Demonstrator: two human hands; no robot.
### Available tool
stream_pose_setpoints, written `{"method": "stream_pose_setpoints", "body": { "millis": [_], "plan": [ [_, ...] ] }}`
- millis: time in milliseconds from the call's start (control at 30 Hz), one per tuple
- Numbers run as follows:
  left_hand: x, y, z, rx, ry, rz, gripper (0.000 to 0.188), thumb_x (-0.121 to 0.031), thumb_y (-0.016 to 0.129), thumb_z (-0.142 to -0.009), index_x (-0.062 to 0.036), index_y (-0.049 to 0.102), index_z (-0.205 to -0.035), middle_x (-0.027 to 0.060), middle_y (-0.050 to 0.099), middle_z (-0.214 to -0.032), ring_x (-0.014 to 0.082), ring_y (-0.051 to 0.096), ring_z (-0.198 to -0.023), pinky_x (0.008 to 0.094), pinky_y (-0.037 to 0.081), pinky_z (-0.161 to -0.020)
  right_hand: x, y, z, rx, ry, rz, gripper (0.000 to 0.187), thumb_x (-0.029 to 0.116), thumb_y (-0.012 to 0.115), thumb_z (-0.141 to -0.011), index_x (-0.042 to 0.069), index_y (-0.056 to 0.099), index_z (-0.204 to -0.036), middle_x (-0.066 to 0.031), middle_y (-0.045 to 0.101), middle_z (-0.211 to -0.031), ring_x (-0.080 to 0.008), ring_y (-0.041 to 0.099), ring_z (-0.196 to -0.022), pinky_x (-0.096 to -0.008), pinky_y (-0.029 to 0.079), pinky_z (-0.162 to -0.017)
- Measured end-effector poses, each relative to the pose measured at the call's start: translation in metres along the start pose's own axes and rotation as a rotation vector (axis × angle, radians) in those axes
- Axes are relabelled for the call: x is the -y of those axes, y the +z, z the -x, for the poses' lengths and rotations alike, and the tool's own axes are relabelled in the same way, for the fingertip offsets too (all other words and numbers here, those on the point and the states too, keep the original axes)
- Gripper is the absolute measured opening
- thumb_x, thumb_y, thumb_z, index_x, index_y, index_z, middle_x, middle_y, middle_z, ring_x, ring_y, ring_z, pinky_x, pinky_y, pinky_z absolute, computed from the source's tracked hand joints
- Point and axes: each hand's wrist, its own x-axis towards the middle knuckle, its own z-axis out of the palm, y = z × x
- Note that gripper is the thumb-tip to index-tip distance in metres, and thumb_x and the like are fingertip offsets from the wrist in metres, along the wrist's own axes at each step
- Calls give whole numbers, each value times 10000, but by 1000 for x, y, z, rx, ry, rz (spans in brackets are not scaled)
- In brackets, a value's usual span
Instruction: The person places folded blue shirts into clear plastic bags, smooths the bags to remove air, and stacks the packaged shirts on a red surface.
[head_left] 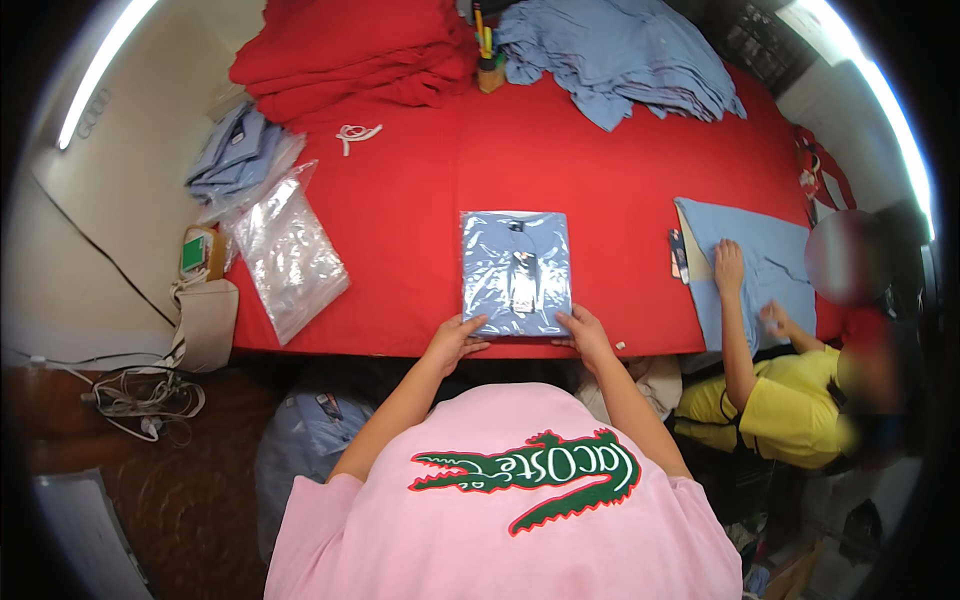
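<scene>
Red tabletop (pixel 560 160) fills the upper middle of the view, near edge running along the person's front. Bagged blue shirt (pixel 516 272), folded flat in clear plastic, lies at the centre near that edge. Left hand (pixel 455 338) rests on its lower left corner, fingers laid flat over the plastic, a loose open grip, not closed round anything. Right hand (pixel 583 330) the same on the lower right corner, thumb on top of the bag.

Stack of red garments (pixel 350 50) at far left of the tabletop, pile of blue garments (pixel 620 60) at far right, pen holder (pixel 489 65) between them. White cord (pixel 357 135) lies just in front of the red stack. Empty clear bags (pixel 285 250) hang over the left edge, more folded blue shirts (pixel 235 155) behind them.

A co-worker in a yellow top (pixel 790 400) at the right has both hands on a blue shirt (pixel 765 265) spread flat. Dark wooden floor (pixel 190 500) lower left, with a tangle of white cables (pixel 140 395). Pale wall (pixel 90 220) at left, strip lights along both upper rims.
</scene>
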Motion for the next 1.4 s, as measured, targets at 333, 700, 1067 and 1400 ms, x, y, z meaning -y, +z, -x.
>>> {"method": "stream_pose_setpoints", "body": {
  "millis": [333, 700, 1067, 1400],
  "plan": [
    [-70, -79, 5, 156, 59, 266, 542, -239, 720, -1017, -43, 541, -1490, 155, 660, -1426, 282, 687, -1263, 489, 557, -1102, 18, 96, 3, 148, -173, -38, 440, 88, 691, -1039, -30, 598, -1453, -88, 709, -1328, -169, 674, -1167, -343, 536, -1032],
    [-215, -211, 51, 5, 259, 360, 575, -178, 781, -986, -20, 547, -1487, 136, 680, -1403, 272, 690, -1232, 467, 572, -1069, 81, 262, -66, 298, -175, 188, 538, 120, 697, -1047, 16, 518, -1543, -88, 676, -1322, -137, 631, -1160, -316, 525, -1002],
    [-483, -471, 58, -253, 739, 355, 564, -234, 730, -1026, 18, 525, -1487, 172, 687, -1378, 351, 699, -1211, 518, 585, -1036, 39, 293, -89, 193, -118, 395, 520, 103, 670, -1059, 40, 513, -1551, -103, 681, -1243, -127, 643, -1033, -286, 537, -953],
    [-668, -583, 36, -1623, 943, -1181, 560, -259, 778, -910, -55, 650, -1416, 164, 757, -1227, 260, 744, -1117, 404, 573, -971, 40, 303, -110, 126, -201, 682, 482, 82, 688, -1023, 23, 575, -1488, -101, 697, -1102, -148, 660, -914, -303, 560, -850]
  ]
}}
